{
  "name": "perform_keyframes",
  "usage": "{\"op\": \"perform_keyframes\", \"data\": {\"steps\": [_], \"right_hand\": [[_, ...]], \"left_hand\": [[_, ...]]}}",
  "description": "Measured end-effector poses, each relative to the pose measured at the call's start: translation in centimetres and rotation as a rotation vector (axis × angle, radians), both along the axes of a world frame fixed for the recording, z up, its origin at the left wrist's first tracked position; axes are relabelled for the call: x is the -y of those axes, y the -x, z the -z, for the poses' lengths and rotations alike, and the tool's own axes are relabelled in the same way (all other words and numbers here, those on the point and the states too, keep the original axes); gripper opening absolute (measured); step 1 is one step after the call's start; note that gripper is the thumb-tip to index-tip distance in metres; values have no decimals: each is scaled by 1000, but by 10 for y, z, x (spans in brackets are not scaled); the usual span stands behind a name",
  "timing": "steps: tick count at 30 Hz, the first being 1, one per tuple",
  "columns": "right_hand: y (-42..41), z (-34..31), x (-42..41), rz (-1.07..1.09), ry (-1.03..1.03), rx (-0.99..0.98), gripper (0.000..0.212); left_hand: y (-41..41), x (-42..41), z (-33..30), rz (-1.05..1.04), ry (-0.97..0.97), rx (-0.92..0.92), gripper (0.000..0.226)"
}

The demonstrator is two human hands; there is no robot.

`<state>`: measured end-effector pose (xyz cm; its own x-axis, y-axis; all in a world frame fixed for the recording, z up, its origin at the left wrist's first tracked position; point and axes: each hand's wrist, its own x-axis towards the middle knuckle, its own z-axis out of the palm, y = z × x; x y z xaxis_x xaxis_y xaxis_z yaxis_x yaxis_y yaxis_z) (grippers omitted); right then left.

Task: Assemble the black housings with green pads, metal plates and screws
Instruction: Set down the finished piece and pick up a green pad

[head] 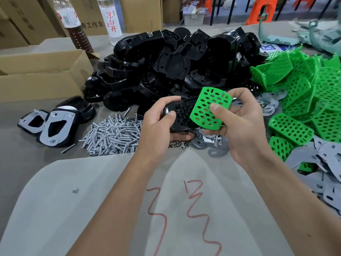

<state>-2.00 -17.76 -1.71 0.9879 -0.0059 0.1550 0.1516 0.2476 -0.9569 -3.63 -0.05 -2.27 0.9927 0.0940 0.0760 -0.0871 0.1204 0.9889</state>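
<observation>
At the far left, two finished black housings capped with grey metal plates [47, 126] lie on the grey table [22, 172], with a heap of bright steel screws [112, 137] just beside them. Behind, a big pile of glossy black plastic housings [166, 65] waits.

The left hand [158, 122] grips one perforated black plastic housing [180, 115] above the table, thumb on top and fingers curled under. It looks rigid and light, but its shine suggests a slippery surface, so holding it by the edges seems wise.

The right hand [239, 124] pinches a perforated, curved green plastic pad [210, 108], thumb pressing its face; the pad overlaps the housing's right end. It is thin and probably flexes, so pressing near its rim should seat it best.

Rightmost lie heaps of spare green pads [302, 97] and flat grey metal plates [317, 159].
</observation>
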Motion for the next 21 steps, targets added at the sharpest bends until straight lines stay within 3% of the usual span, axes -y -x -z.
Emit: {"op": "perform_keyframes", "data": {"steps": [7, 10, 17, 21], "right_hand": [[1, 2, -1, -20, -30, 25, 27], [0, 3, 1, -20, 157, 135, 24], [0, 3, 2, -28, 649, 273, 44], [-2, -2, 5, 13, 515, 277, 23]], "left_hand": [[1, 0, 0, 3, 0, -6, 39], [1, 1, -2, 15, -15, -12, 40], [2, 1, -4, 43, -24, -35, 43], [3, 1, -5, 24, -84, -24, 44]]}}
